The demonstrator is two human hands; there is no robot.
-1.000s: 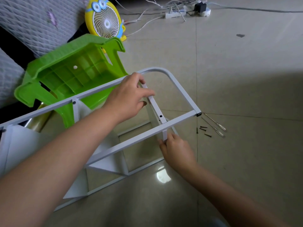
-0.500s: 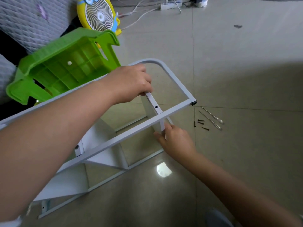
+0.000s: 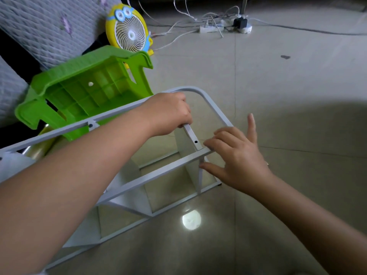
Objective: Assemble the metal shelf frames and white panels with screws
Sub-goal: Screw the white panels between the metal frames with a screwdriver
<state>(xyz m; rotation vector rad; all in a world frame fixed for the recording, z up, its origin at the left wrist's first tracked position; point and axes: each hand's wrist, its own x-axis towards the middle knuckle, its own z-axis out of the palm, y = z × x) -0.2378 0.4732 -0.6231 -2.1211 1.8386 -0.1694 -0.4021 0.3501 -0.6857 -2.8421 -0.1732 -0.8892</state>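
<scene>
Now the left hand (image 3: 168, 114) has a closed grip on the white panel (image 3: 183, 142) in the metal frame (image 3: 158, 171); the right hand (image 3: 236, 161) rests open, fingertips on the frame bar.

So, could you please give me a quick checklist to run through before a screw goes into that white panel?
1. Left hand gripping the panel top edge: ok.
2. Panel's screw hole visible and unblocked: ok.
3. Right hand free to fetch a screw: ok, fingers spread, holding nothing.
4. Screws and screwdriver in sight: not ok, none visible now.
5. Panel hole lined up with the frame rail: cannot tell.
6. Green stool clear of the frame: cannot tell, they overlap in view.
</scene>
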